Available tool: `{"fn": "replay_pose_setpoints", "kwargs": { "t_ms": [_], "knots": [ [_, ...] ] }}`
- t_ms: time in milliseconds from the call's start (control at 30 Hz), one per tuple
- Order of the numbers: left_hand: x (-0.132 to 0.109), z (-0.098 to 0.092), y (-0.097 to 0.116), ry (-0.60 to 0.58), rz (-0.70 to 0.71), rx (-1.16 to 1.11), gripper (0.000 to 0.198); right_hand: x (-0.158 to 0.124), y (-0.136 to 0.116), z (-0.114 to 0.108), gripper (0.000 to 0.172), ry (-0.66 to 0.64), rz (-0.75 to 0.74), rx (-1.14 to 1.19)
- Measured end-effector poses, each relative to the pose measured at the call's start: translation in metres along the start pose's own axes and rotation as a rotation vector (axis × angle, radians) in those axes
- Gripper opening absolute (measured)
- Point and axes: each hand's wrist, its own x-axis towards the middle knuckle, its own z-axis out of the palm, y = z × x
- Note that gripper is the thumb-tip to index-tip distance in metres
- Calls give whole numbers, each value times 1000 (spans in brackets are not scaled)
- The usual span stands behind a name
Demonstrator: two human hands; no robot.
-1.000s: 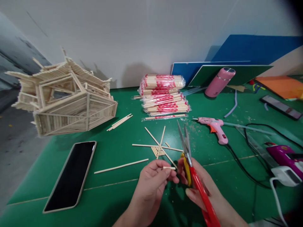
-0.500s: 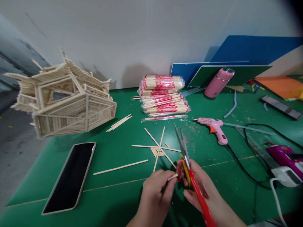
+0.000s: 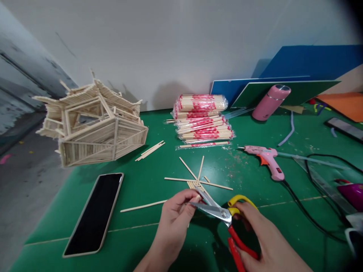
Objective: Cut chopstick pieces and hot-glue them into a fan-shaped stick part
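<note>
My left hand [image 3: 174, 217] is closed, pinching a short piece of wooden stick [image 3: 197, 198] between thumb and fingers, with most of it hidden. My right hand [image 3: 262, 234] grips scissors [image 3: 224, 214] with one yellow and one red handle. Their blades are spread apart, and the tips reach my left fingertips by the piece. Just beyond lie crossed wooden sticks [image 3: 181, 179], with short lengths laid side by side at their middle, partly behind my hand and the blades. A cut bit [image 3: 207, 179] rests beside them. One long stick [image 3: 141, 208] lies left of my left hand.
A wooden stick model [image 3: 87, 153] stands at the left, near a phone [image 3: 93, 215]. Bagged sticks [image 3: 202, 121] are piled by the wall, and loose sticks [image 3: 150, 151] lie nearby. On the right are a pink glue gun [image 3: 266, 156], its cord [image 3: 300, 213] and a pink bottle [image 3: 271, 102].
The scissors have swung from pointing away to pointing left, their blades now wider apart and at the left fingertips. My right hand has shifted right onto both handles. The view has turned slightly left.
</note>
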Motion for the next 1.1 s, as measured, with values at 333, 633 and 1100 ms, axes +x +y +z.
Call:
{"fn": "replay_pose_setpoints", "kwargs": {
  "t_ms": [333,633,1100],
  "knots": [
    [2,3,6,-79,72,123,13,-1,-5,-2,56,36,-22,135],
    [2,4,5,-72,71,100,9,1,-13,-7,49,2,-26,132],
    [0,-1,2,-78,71,145,10,-2,-13,0,51,45,-48,139]
  ]
}}
